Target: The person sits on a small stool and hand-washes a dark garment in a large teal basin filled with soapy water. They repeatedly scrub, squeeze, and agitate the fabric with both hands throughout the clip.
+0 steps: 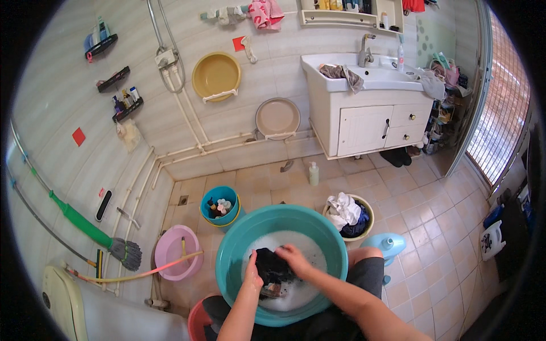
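A large teal basin (228, 250) stands between my knees, with white sudsy water (310, 256) in it. Over the suds I hold a black piece of clothing (272, 265), bunched and wet-looking. My left hand (252, 274) grips its left side, thumb upward. At its upper right, my right hand (293, 260) has its fingers curled on the fabric. The lower end of the cloth hangs into the water, where a brownish, patterned patch shows; whether it belongs to the same garment I cannot tell.
Right of the basin are a cream tub (369, 211) of white and dark clothes and a light-blue jug (388, 244). A blue bucket (211, 196) of bottles, a pink basin (162, 258) with a hose and a pump bottle (314, 174) stand around. A white vanity (364, 133) is at the back.
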### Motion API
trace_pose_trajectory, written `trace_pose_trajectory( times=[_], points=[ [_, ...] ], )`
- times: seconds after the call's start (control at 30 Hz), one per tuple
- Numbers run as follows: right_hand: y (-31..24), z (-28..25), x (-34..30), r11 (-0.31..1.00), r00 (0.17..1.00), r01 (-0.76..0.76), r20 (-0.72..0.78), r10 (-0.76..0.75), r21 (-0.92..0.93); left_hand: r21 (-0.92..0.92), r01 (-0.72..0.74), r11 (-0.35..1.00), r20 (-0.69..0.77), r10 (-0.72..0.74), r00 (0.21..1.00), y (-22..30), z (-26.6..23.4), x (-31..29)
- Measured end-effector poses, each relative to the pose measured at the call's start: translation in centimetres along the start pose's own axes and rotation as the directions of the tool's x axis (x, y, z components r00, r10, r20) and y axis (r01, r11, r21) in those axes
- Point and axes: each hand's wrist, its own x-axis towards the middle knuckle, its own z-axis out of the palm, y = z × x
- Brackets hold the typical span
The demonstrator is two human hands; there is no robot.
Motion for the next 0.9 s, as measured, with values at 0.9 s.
trace_pose_trajectory(
  times=[0.9],
  points=[
    [0.8,0.3,-0.1,0.983,0.993,0.118,-0.002,-0.119,-0.138,0.046,0.004,0.999,-0.144,0.003,0.990,-1.3,0.3,1.0]
  ],
)
